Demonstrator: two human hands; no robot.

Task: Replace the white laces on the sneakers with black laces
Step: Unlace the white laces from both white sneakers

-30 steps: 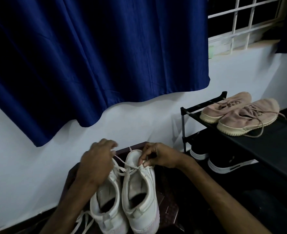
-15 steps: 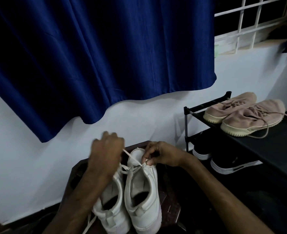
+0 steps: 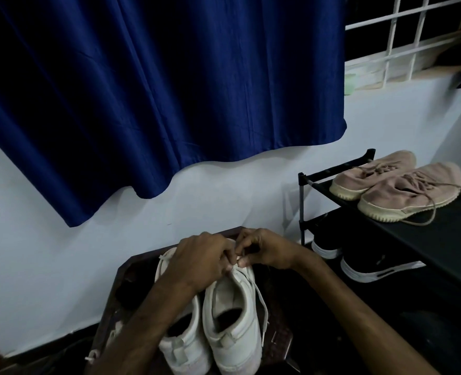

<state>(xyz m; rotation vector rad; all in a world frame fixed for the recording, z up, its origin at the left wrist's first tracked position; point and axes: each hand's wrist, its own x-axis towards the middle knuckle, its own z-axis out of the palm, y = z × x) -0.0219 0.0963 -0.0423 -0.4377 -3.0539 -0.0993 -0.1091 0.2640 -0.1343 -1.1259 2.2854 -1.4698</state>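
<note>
Two white sneakers stand side by side on a dark wooden stool (image 3: pixel 131 290), heels toward me. Over the toe end of the right sneaker (image 3: pixel 233 315) both hands meet. My left hand (image 3: pixel 202 259) and my right hand (image 3: pixel 264 251) pinch the white lace (image 3: pixel 261 304) at the front eyelets. A loose length of that lace hangs down the shoe's right side. My left forearm covers much of the left sneaker (image 3: pixel 186 345). No black laces are in view.
A black shoe rack (image 3: pixel 440 239) stands to the right, with a pair of pink knit shoes (image 3: pixel 402 188) on top and black shoes (image 3: pixel 370 266) below. A blue curtain (image 3: pixel 156 90) hangs over the white wall behind the stool.
My left hand has moved right, from above the left sneaker to the right sneaker's toe, meeting my right hand. The taut lace between the hands has gone slack and hangs at the shoe's side.
</note>
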